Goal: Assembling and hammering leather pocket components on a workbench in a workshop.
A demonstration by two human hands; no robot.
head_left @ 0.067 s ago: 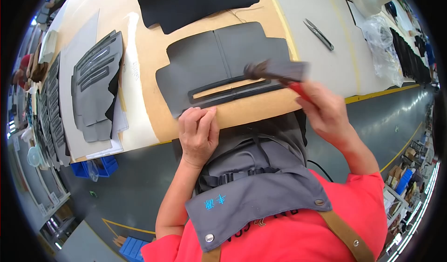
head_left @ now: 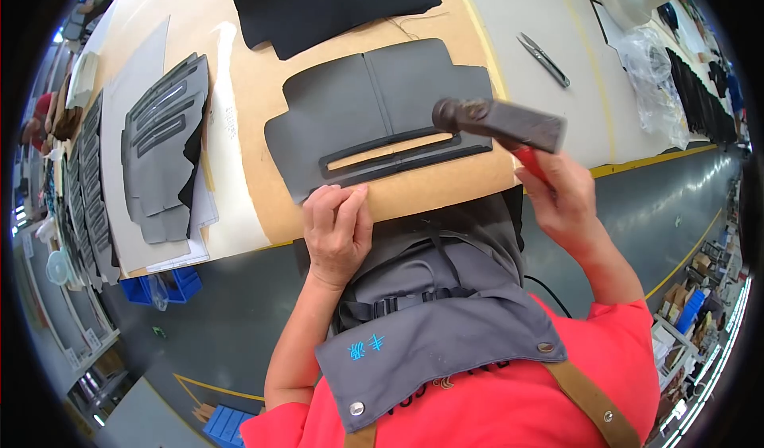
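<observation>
In my right hand (head_left: 563,197) is a hammer (head_left: 509,122) with a dark metal head and a red handle. Its head hangs over the right part of a grey leather-like panel (head_left: 330,94), seemingly apart from it, and hides some of it. The panel lies flat on the table, with a seam down its middle and a long black-edged slot near its front side. My left hand (head_left: 337,229) has its fingers curled together on the panel's near edge, pinching or pressing it at the table's front.
A black piece of material (head_left: 342,6) lies beyond the panel. Grey slotted pieces (head_left: 163,165) are stacked to the left. Thread snips (head_left: 543,60) rest on the right, left of a clear plastic bag (head_left: 649,78). Below the table's left side is a blue bin (head_left: 185,284).
The hammer has swung a little to the right along with my right hand, and its head looks less blurred. My left hand holds its place on the panel's edge.
</observation>
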